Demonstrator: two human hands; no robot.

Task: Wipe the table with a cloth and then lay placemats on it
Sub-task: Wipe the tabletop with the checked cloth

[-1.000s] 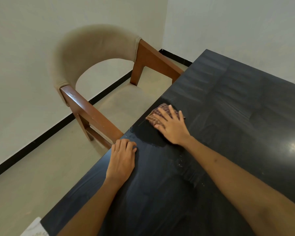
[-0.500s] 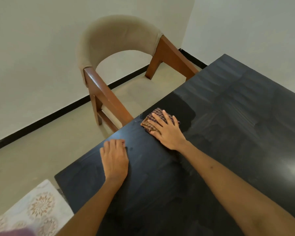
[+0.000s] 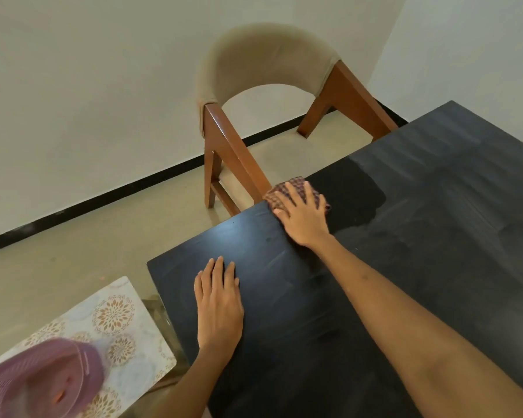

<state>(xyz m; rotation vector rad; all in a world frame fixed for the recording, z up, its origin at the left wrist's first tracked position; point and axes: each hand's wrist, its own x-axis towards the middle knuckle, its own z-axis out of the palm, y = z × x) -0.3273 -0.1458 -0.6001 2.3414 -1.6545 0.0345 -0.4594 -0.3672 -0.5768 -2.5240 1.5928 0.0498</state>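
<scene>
A dark, glossy table [image 3: 405, 236] fills the right half of the head view, with a wet darker patch and dull streaks on it. My right hand [image 3: 302, 218] presses flat on a folded brown checked cloth [image 3: 280, 194] at the table's left edge. My left hand [image 3: 218, 300] lies flat and empty on the tabletop near the near-left corner, fingers slightly apart. A pale placemat with orange flower patterns [image 3: 118, 324] lies lower left, off the table.
A wooden armchair with beige padded back [image 3: 266, 64] stands close against the table's left edge, just beyond the cloth. A blurred purple striped object [image 3: 43, 384] covers part of the placemat at bottom left. Beige floor and white walls with black skirting lie beyond.
My right hand has slid the cloth nearer along the table's left edge, leaving a wet patch behind it. My view has swung left, showing the near corner, placemat and purple object.
</scene>
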